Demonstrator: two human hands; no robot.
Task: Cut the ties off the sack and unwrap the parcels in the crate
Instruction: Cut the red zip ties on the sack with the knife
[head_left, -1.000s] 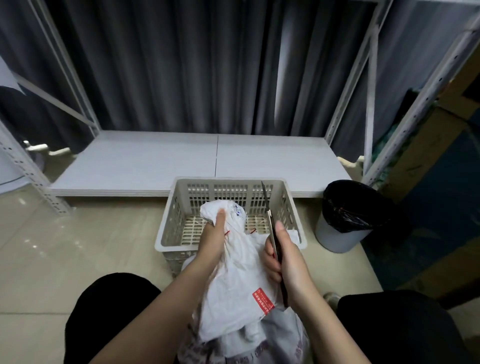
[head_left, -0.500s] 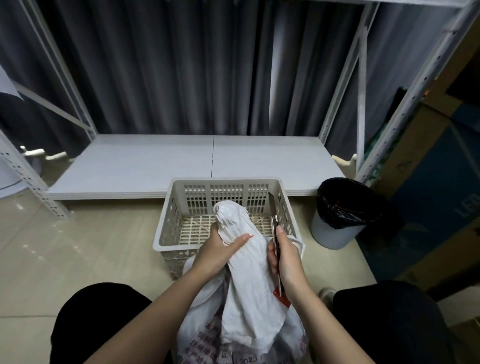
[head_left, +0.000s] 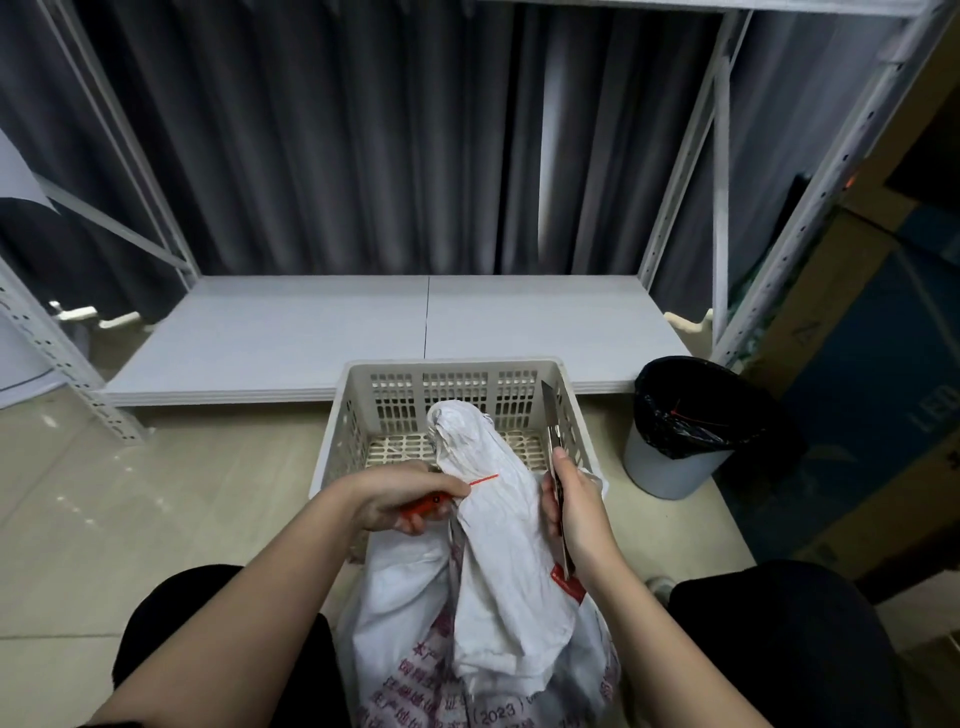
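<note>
A white woven sack (head_left: 498, 551) with red print stands between my knees, its gathered neck leaning over the beige slotted crate (head_left: 363, 400). A thin red tie (head_left: 483, 479) runs round the sack's neck. My left hand (head_left: 400, 499) pinches the red tie's tab at the sack's left side. To the right of the sack, my right hand (head_left: 574, 509) grips a utility knife (head_left: 551, 421) with its blade pointing up and away. The crate's floor shows bare slats; no parcels are visible in it.
A bin lined with a black bag (head_left: 680, 426) stands right of the crate. A low grey shelf board (head_left: 363, 332) of a white metal rack lies behind it, with dark curtains beyond. Cardboard boxes (head_left: 852, 364) stack at the right. My knees flank the sack.
My left hand has slid from the sack's neck down to its left side and taken hold of the red tie's tab. The sack's neck stands more upright. The knife hand stays beside the sack.
</note>
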